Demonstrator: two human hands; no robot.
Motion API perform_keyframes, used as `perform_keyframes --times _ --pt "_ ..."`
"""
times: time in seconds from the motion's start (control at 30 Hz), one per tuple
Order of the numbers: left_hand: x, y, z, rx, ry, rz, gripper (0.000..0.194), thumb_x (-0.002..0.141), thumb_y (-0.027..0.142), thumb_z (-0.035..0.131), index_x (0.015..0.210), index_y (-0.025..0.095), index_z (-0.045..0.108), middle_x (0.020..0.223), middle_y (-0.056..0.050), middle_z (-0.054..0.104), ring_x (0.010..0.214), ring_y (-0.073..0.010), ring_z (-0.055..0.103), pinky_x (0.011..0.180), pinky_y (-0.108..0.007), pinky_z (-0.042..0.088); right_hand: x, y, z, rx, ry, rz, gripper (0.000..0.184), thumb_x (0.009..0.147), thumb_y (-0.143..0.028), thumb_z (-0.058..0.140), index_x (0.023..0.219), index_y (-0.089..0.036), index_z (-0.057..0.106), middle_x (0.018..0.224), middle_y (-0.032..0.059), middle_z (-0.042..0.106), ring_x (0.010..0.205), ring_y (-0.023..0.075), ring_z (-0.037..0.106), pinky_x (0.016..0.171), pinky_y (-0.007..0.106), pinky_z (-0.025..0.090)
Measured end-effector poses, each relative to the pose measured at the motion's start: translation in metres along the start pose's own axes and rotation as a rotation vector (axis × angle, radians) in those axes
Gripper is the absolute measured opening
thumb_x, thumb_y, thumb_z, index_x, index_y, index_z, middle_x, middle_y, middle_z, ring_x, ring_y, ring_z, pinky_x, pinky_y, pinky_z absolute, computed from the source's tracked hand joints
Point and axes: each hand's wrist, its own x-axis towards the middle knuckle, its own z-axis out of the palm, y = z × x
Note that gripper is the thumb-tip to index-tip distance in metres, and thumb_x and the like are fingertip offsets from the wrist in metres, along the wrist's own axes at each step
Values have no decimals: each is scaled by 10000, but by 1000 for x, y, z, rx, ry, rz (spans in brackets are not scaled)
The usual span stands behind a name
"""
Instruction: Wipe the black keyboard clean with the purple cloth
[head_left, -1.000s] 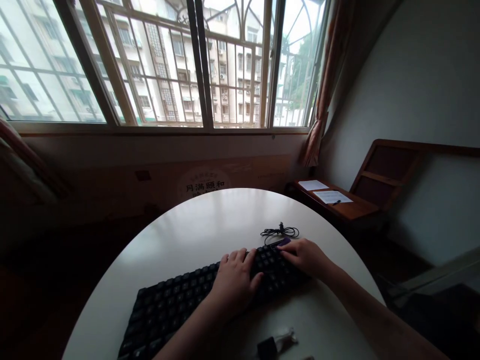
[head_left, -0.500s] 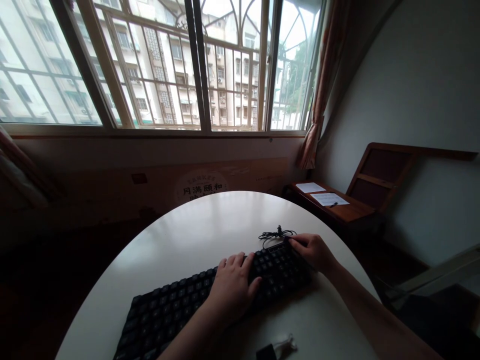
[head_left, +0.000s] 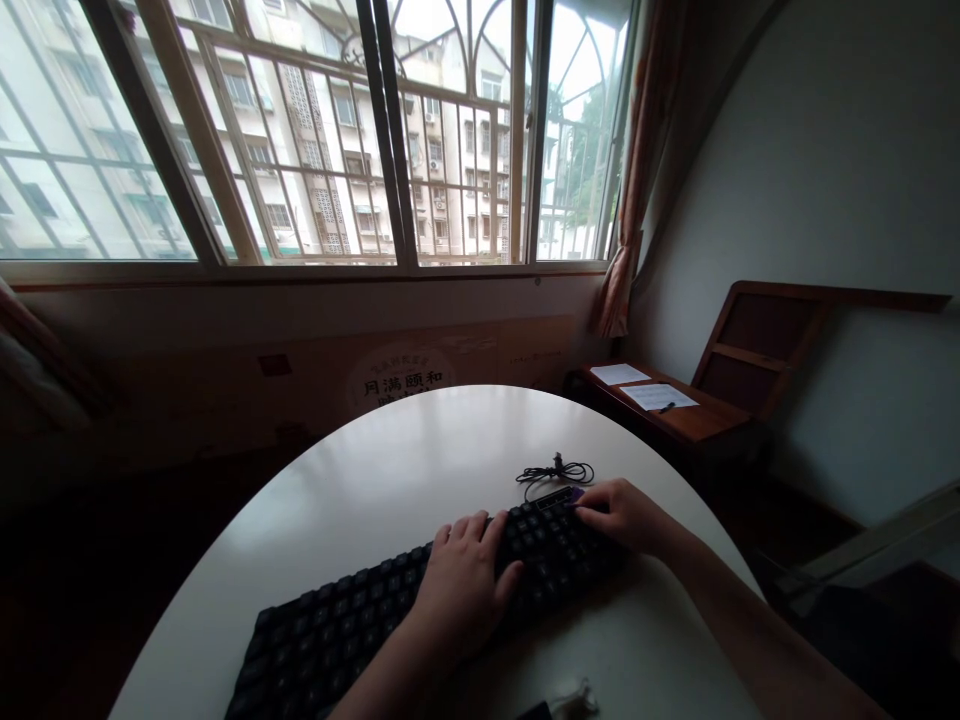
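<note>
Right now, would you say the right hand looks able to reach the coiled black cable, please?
Probably yes: the cable lies in the open on the white table, just beyond the right hand, though that hand seems to pinch a purple item, which might need releasing first.

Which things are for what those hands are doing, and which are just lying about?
Part of the job:
left hand, on the black keyboard
right hand, holding a small purple thing
probably the bundled cable behind the keyboard

Just lying about:
papers and pen, away from the table
small dark thing, cut off below
</note>
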Motion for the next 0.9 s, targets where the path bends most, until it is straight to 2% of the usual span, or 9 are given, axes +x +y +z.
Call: perform_keyframes --times 0.27,0.57,0.63,0.7,0.83,0.9 --pt "-1 0 0 15 2 6 616 913 520 409 1462 242 428 1440 -96 497 1281 -310 458 1113 -470 293 5 3 6 15 62 29 325 854 -415 576 1035 -232 775 1010 55 765 938 256 702 850 350 527" --pt "-1 0 -1 13 -3 10 616 916 517 403 1468 244 418 1443 -100 493 1287 -309 454 1103 -465 300 0 -4 4 -28 38 28 298 840 -413 573 913 -223 791 895 44 773 827 243 704 783 339 535" --pt "-2 0 -1 13 -1 12 619 914 519 408 1468 242 418 1444 -103 491 1288 -312 455 1104 -467 299 0 -4 6 -80 114 24 296 848 -415 566 921 -233 787 898 49 772 827 248 703 794 345 528" --pt "-2 0 -1 13 3 10 618 914 519 410 1465 239 422 1442 -105 494 1288 -312 456 1104 -468 300 1 -1 6 -103 244 20 298 862 -408 550 944 -233 777 928 60 769 858 254 700 811 347 518" --pt "-1 -1 0 14 8 8 618 914 511 413 1463 228 427 1436 -102 501 1281 -309 460 1105 -465 305 6 11 1 -29 572 57 326 893 -413 506 981 -195 731 971 88 754 897 255 687 813 337 511" --pt "-1 -1 1 11 9 10 616 913 510 415 1463 232 427 1435 -99 502 1278 -307 461 1107 -464 304 7 16 0 15 648 94 343 895 -435 501 1007 -180 700 927 90 748 845 249 685 764 329 515"
